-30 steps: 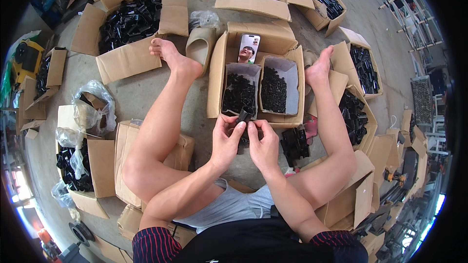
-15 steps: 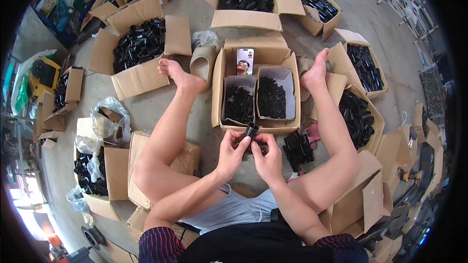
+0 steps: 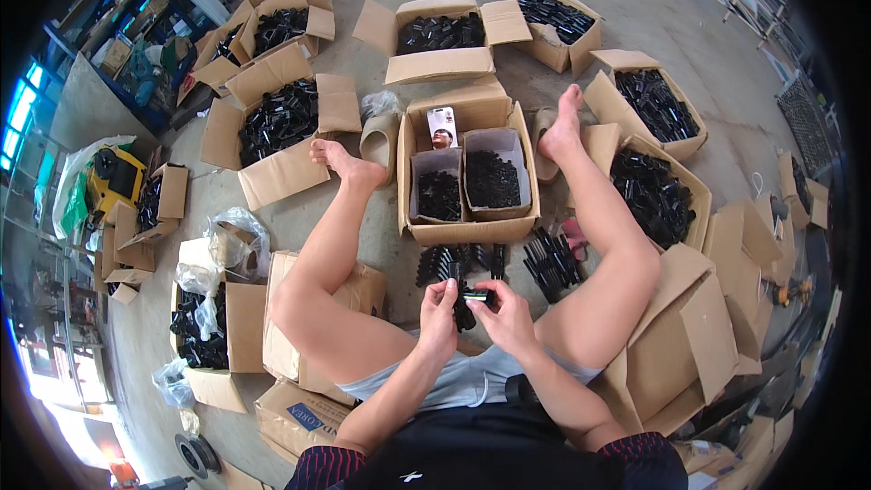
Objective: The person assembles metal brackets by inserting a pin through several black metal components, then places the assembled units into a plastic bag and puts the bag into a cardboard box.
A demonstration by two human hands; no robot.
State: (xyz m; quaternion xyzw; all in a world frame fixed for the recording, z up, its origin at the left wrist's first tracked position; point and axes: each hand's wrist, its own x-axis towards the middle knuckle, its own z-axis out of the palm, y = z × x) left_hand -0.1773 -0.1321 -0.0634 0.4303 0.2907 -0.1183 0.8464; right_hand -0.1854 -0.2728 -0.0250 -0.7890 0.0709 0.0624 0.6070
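Observation:
Between my knees, my left hand (image 3: 439, 318) is closed on a dark black plastic part (image 3: 460, 316), its exact shape partly hidden by the fingers. My right hand (image 3: 508, 319) pinches a short, shiny black plastic piece (image 3: 478, 294) against it. Just beyond the hands, black plastic parts (image 3: 437, 263) lie in rows on the floor, and a further group of black parts (image 3: 550, 260) lies to the right. Past them stands a carton (image 3: 472, 233) with two smaller inner boxes, the left (image 3: 415, 183) and right (image 3: 523, 159), both holding small black pieces.
A phone (image 3: 442, 127) leans inside the carton's far end. My bare feet flank it, near two slippers (image 3: 378, 147). Open cartons of black parts surround me, including one at left (image 3: 281, 186) and one at right (image 3: 689, 218). Empty-looking cardboard (image 3: 676, 336) sits beside my right thigh.
My hands have drawn back from the carton toward my body. The shiny piece in my right hand now shows crosswise, and the floor rows have come into sight. The whole view has shifted.

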